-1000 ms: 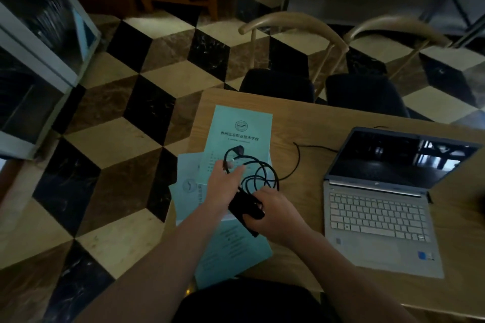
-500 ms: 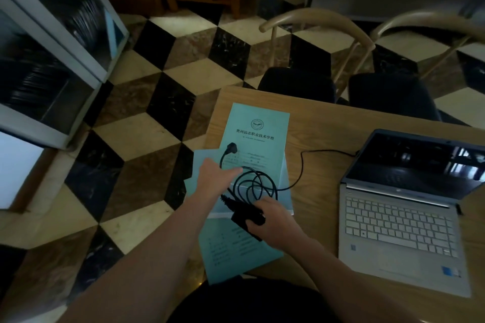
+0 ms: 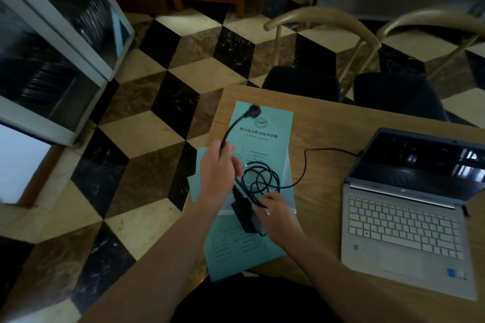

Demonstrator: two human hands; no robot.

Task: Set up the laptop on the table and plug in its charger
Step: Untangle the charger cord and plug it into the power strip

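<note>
A silver laptop (image 3: 409,220) stands open on the wooden table (image 3: 325,123) at the right, its screen dark. A thin black cord (image 3: 309,151) runs from the laptop's left side to a coil (image 3: 261,178) lying on teal papers. My left hand (image 3: 217,173) grips the thick mains cable, whose black wall plug (image 3: 254,109) sticks out up and away from it. My right hand (image 3: 275,211) holds the black charger brick (image 3: 245,214) near the table's front edge.
Teal printed folders (image 3: 262,134) lie stacked at the table's left end. Two dark-seated chairs (image 3: 301,81) with curved wooden backs stand behind the table. A white glass-fronted cabinet (image 3: 52,42) is on the left, over a checkered tile floor.
My left hand has lifted the mains cable out of the coil, and the plug now points further up and away. The right hand stays on the brick. The camera view shifted left.
</note>
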